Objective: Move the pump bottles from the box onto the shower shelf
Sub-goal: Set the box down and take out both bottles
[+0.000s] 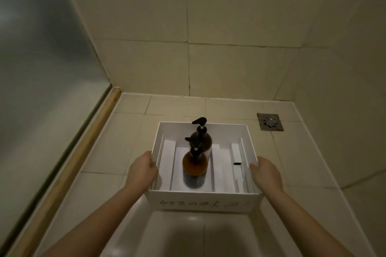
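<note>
Amber bottles, front and rear, stand upright in the box on the floor; left hand and right hand hold its sides (shelf unseen). Tilting it risks toppling both.

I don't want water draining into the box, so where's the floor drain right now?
In the head view, the floor drain sits in the tiled floor at upper right, beyond the white box's far right corner.

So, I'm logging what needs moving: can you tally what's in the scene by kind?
Pump bottles: 2, near and far, both upright in the box
Box: 1
Hands: 2, left and right, one at each side of the box
Total: 5
</note>
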`<state>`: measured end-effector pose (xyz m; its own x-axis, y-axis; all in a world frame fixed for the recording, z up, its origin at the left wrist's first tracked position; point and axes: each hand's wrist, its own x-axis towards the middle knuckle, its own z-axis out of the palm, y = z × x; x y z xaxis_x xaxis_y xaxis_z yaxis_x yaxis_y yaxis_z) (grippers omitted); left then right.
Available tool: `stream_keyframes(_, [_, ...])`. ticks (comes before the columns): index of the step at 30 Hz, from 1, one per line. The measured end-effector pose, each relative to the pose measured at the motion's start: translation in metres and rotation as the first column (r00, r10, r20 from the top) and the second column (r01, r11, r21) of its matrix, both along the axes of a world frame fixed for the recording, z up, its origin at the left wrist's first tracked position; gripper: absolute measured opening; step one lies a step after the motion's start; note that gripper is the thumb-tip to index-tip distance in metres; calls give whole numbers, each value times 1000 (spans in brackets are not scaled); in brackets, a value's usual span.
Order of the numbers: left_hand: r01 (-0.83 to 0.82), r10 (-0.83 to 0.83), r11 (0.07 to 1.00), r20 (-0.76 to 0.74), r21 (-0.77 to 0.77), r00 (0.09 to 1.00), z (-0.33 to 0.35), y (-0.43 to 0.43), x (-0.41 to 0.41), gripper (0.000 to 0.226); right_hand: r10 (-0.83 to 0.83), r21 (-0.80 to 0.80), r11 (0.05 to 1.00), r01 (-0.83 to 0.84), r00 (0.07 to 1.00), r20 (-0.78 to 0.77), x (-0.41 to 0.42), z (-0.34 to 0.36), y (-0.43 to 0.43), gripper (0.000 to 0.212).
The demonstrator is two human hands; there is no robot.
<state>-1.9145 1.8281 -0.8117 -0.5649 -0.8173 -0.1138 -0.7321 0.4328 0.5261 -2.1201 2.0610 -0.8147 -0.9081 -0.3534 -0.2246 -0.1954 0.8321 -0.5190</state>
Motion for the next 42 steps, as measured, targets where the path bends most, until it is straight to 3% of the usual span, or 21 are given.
stream_keyframes(8, [-7, 5, 999, 41, 33, 999, -26, 6, 9, 18, -16, -3, 1000, 16, 998, 66, 12, -29, 2, 29])
stream_keyframes(18, [-24, 25, 999, -13, 22, 1000, -50, 11, 17, 20, -39, -78, 996, 40, 999, 16, 28, -43, 8, 30])
stream_keyframes(23, [-15, 13, 1000, 92, 16, 996, -46, 13, 17, 22, -52, -69, 996, 55, 998, 39, 31, -43, 9, 30])
stream_keyframes(26, [-29, 31, 994, 19, -103, 999, -38, 20, 18, 50, -57, -90, 994, 57, 998, 4, 31, -35, 5, 44])
stream_keyframes(29, [66, -94, 964, -95, -258, 991, -28, 42, 14, 76, -23, -233, 972, -41, 964, -266, 29, -22, -6, 54])
stream_keyframes(31, [139, -161, 977, -134, -161, 978, -24, 59, 0, 80, 83, -298, 937, -180, 947, -309, 26, -17, -22, 47])
stream_keyframes(34, [174, -149, 974, -172, 143, 974, -28, 74, -25, 83, 268, -301, 906, -298, 954, -138, 25, -18, -53, 49])
stream_keyframes(36, [181, -142, 953, -169, 242, 975, -33, 76, -36, 73, 362, -238, 904, -356, 932, -18, 23, -20, -74, 59])
stream_keyframes(42, [159, -115, 958, -189, 237, 975, -41, 75, -44, 28, 474, -217, 865, -453, 879, 54, 20, -27, -109, 50])
